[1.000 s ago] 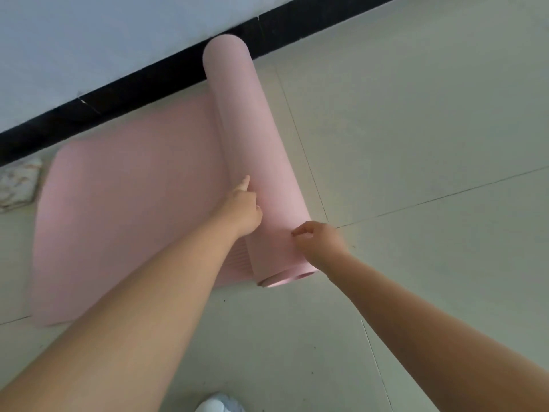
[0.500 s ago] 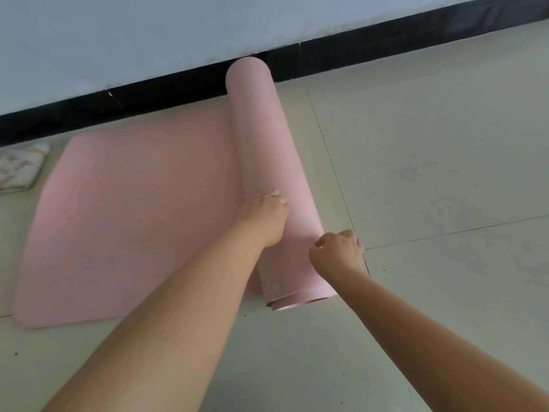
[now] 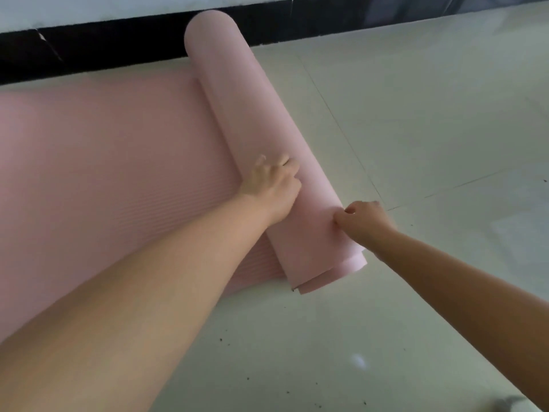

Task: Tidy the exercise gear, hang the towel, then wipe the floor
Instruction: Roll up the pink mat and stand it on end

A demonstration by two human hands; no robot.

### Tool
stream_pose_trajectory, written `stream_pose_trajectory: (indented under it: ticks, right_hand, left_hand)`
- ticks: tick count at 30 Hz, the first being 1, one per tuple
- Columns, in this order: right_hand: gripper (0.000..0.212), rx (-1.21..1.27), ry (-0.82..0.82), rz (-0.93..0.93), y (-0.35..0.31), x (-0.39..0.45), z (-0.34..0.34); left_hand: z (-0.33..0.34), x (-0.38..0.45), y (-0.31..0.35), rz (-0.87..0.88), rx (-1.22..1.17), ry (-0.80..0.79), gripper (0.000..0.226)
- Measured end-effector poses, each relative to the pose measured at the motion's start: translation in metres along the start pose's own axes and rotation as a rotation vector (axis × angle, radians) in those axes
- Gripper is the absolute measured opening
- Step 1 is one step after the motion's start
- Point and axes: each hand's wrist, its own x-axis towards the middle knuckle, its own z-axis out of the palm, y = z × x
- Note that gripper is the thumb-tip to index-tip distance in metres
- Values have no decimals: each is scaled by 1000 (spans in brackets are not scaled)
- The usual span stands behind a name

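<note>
Floor: pale tiled floor filled most of the view, open and bare to the right of the roll; thin grout lines crossed it and dark specks dotted the near part.
Wall base: black skirting ran along the top edge under a pale wall, with the roll's far end right against it.
Mat: pink yoga mat lay partly rolled on the floor; its flat ribbed part spread left and was cut off by the frame edge, so its full length could not be seen.
Roll: rolled part lay diagonally from the skirting toward the viewer, its near end showing loose layered edges.
Writing: no brand or label could be read on the mat.
Left hand: left hand rested on the roll's left side, fingers curled over it, blurred.
Right hand: right hand pinched the roll's right side near its near end.
Corner: grey shape at the bottom right, cut off, unidentifiable.
</note>
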Motion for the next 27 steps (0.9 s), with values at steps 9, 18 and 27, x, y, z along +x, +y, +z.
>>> stream_pose_trajectory:
  ticks: [9,18,27]
  right_hand:
    - [41,262,-25,6,-27,-62,31]
    - [37,196,-81,146,-68,-100,62]
    - [24,-3,-65,16,-104,-97,85]
  left_hand:
    - [-8,-16,-30,104,-54,51,44]
    - [11,-57,-71,264,134,89,37]
    - [40,-105,-113,192,22,100,27]
